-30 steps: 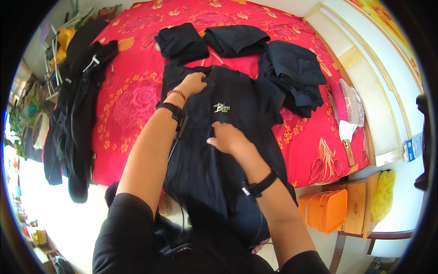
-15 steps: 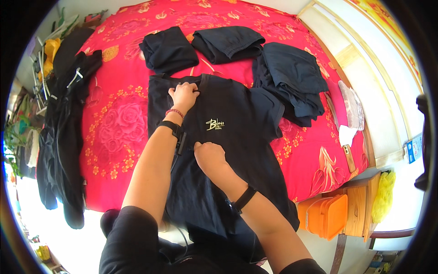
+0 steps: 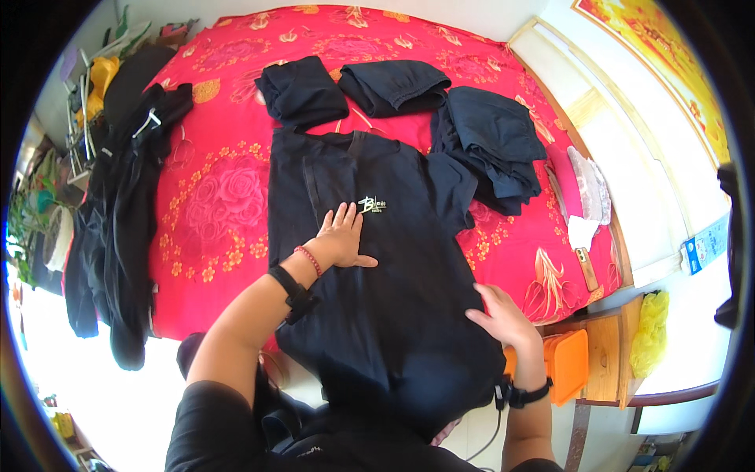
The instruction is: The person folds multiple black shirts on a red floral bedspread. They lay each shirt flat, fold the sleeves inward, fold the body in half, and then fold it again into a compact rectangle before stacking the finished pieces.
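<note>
Red floral bedspread (image 3: 220, 189) fills the head view, and right in the middle of it lies a black T-shirt (image 3: 370, 259), spread flat with its collar toward the far side and its hem hanging over the near edge of the bed. Left hand (image 3: 342, 236) is down flat on the shirt's chest, fingers spread, palm pressing the cloth just below the small pale logo. Right hand (image 3: 503, 315) sits at the shirt's right side, lower down near the hem, fingers open and laid on the fabric at its edge. Neither hand pinches anything.

Beyond the shirt's collar, 3 folded dark garments: one folded piece (image 3: 299, 90) to the far left, a second folded piece (image 3: 393, 82) beside it, and a bigger dark pile (image 3: 491, 145) touching the shirt's right sleeve. Left of the shirt, well apart, dark clothes on hangers (image 3: 118, 212) drape off the bed's edge. Right of the shirt, past the bed, an orange box (image 3: 562, 366) sits on a wooden stand.
</note>
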Available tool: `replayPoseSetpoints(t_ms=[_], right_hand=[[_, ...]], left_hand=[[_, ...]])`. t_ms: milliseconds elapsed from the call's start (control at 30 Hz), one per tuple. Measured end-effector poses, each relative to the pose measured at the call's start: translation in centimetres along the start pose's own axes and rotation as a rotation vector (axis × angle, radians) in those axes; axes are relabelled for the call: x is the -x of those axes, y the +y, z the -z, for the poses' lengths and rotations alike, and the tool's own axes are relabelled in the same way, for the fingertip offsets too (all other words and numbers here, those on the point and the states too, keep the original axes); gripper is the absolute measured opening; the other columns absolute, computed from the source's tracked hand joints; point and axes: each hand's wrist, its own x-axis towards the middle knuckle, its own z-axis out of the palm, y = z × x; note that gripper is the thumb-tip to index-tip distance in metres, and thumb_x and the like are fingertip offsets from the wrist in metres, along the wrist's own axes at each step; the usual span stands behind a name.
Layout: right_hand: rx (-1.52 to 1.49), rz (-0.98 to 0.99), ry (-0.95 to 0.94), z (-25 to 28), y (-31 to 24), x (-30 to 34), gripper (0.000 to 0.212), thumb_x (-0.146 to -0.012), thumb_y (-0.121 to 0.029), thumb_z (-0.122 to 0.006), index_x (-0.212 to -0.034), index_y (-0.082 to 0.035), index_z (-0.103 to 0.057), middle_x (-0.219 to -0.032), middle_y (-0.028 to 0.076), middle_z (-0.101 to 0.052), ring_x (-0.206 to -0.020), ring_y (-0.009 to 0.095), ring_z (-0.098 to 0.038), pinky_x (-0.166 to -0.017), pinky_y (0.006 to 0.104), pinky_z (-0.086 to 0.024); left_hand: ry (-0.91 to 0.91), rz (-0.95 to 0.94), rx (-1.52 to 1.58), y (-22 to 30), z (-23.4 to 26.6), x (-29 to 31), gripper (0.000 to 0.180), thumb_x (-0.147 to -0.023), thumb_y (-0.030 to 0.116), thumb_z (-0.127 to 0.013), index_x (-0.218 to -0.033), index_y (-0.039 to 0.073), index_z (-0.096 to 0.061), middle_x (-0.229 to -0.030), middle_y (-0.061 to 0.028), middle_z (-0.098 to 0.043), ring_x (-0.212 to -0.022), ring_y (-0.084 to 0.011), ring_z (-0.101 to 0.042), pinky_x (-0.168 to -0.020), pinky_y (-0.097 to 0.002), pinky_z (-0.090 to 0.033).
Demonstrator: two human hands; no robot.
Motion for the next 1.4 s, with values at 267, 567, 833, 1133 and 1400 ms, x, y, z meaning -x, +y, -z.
replayPoseSetpoints(t_ms=[267, 567, 833, 1133, 1400], right_hand=[[-0.772, -0.447, 0.149, -5.9, 3.1, 10.7, 0.062, -0.093, -0.028, -0.072, -0.138, 0.008, -0.05, -0.128, 0.017, -0.063, -0.119, 0.024, -0.059, -0.105, 0.0345, -0.045], [-1.536, -0.057, -0.079, 0.4, -10.0, 6.6, 0.057, -0.09, 0.0, -0.062, -0.144, 0.006, -0.046, -0.13, 0.011, -0.063, -0.115, 0.021, -0.063, -0.102, 0.0331, -0.048], [0.08, 0.437, -0.643, -10.2, -23.4, 2.3, 0.08, -0.087, -0.016, -0.065, -0.156, -0.004, -0.026, -0.097, 0.027, -0.07, -0.094, 0.042, -0.069, -0.083, 0.0499, -0.055], [-0.013, 0.277, -0.633, -13.2, -19.4, 2.0, 0.07, -0.088, -0.019, -0.069, -0.15, -0.005, -0.041, -0.097, 0.021, -0.072, -0.094, 0.036, -0.071, -0.081, 0.045, -0.056], [-1.1, -0.209, 0.216, -7.6, -11.0, -10.1, 0.07, -0.097, -0.044, -0.067, -0.148, -0.003, -0.042, -0.137, 0.012, -0.052, -0.124, 0.022, -0.053, -0.096, 0.0386, -0.051]], left_hand=[[0.253, -0.013, 0.046, 0.7, -1.9, 1.4, 0.109, -0.086, 0.074, -0.055, -0.158, -0.001, -0.023, -0.167, -0.0185, -0.015, -0.155, -0.039, -0.006, -0.124, -0.0556, -0.01], [0.069, -0.231, 1.365, 4.9, -4.0, 4.8, 0.075, -0.1, 0.063, -0.046, -0.142, 0.002, -0.052, -0.146, -0.0166, -0.051, -0.134, -0.0328, -0.049, -0.11, -0.0564, -0.036], [-0.032, -0.028, 2.255, -2.8, -2.9, 10.6, 0.087, -0.09, 0.073, -0.055, -0.14, 0.002, -0.055, -0.137, -0.0176, -0.06, -0.124, -0.0305, -0.059, -0.109, -0.041, -0.044], [0.682, 0.429, 0.67, -1.0, -2.7, 8.3, 0.099, -0.069, 0.008, -0.08, -0.154, 0.008, -0.029, -0.138, -0.0198, -0.046, -0.119, -0.0386, -0.058, -0.091, -0.0468, -0.056], [1.162, 0.149, 0.298, -1.7, -2.0, 9.9, 0.016, -0.082, 0.023, -0.075, -0.08, 0.008, -0.073, -0.1, -0.0026, -0.066, -0.097, -0.0283, -0.061, -0.081, -0.0421, -0.05]])
